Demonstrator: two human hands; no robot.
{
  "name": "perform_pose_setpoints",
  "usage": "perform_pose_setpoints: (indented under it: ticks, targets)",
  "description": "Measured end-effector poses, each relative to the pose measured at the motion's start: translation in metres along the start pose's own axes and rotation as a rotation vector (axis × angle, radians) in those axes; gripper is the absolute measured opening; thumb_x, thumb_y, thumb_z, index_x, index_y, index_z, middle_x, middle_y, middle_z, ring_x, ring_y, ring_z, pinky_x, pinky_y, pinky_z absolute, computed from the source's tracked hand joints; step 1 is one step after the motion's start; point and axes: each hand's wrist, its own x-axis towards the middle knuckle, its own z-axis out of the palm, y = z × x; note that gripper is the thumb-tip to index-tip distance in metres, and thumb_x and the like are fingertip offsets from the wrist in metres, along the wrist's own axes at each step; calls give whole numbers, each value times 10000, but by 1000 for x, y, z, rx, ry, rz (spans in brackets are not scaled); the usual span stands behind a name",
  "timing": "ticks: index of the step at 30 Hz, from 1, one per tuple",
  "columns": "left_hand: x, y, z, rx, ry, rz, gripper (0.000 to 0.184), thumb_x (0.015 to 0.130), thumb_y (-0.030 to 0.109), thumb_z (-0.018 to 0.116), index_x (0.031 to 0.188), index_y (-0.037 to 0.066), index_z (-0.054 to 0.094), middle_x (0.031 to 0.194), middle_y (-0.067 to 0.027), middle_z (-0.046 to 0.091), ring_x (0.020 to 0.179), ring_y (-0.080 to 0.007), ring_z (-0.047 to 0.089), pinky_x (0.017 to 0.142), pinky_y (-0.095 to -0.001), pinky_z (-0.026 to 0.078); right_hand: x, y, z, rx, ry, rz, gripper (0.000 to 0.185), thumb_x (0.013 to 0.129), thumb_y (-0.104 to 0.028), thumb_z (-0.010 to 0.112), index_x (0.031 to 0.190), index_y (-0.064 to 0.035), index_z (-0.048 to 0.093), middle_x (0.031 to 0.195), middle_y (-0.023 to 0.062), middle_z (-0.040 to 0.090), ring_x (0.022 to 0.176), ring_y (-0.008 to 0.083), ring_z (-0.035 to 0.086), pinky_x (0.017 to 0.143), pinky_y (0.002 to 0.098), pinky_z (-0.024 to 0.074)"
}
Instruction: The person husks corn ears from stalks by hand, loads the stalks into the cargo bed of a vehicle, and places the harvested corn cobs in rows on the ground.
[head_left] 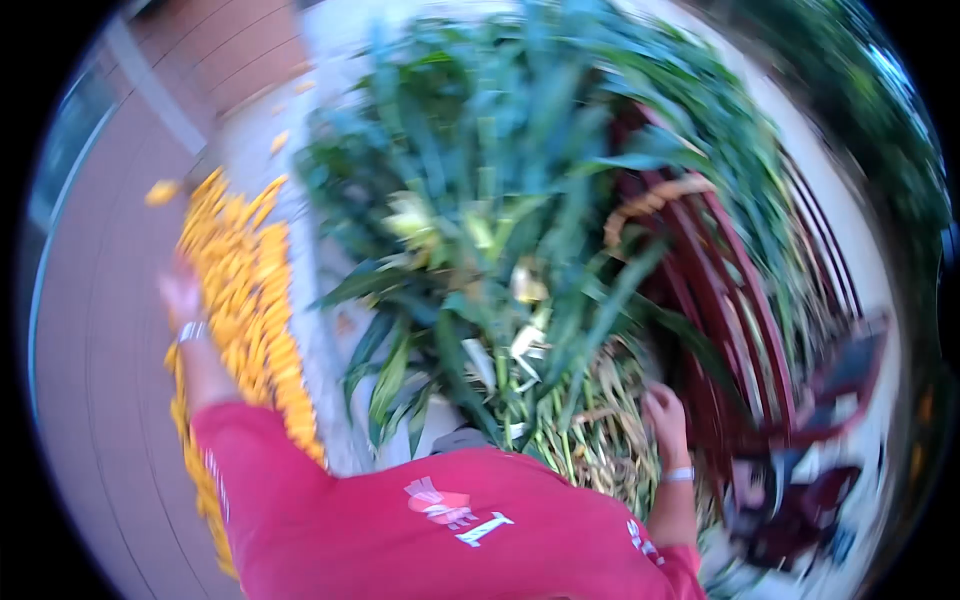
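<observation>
My left hand [181, 291] is stretched out to the left over a long heap of yellow corn cobs [245, 290]. It is smeared by motion, but the fingers look apart and hold nothing. A single corn cob [162, 192] is in front of that hand, apart from it and seemingly in the air. My right hand [666, 412] is low on the right with its fingers curled, beside dry husks and stalks; whatever it may hold is hidden. Green corn stalks [480, 200] with long leaves and a few pale husked ears [528, 340] lie in front of my body.
A dark red metal frame [735, 290], partly covered by leaves, stands close on the right. Dark red machine parts [800, 500] are at lower right. A tiled wall or floor surface [110, 330] borders the cobs on the left. Trees [850, 90] rise at upper right.
</observation>
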Motion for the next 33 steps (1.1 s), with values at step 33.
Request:
perform_pose_setpoints:
  ticks: [33]
  targets:
    - [-709, -799, 674, 950, -2272, 440, 246, 862, 258, 552, 970, 66, 662, 955, -156, 677, 922, -319, 637, 823, -408, 491, 176, 127, -390, -1071, 344, 78, 488, 672, -321, 764, 970, -26, 515, 878, 165, 636, 811, 344, 640, 704, 427, 527]
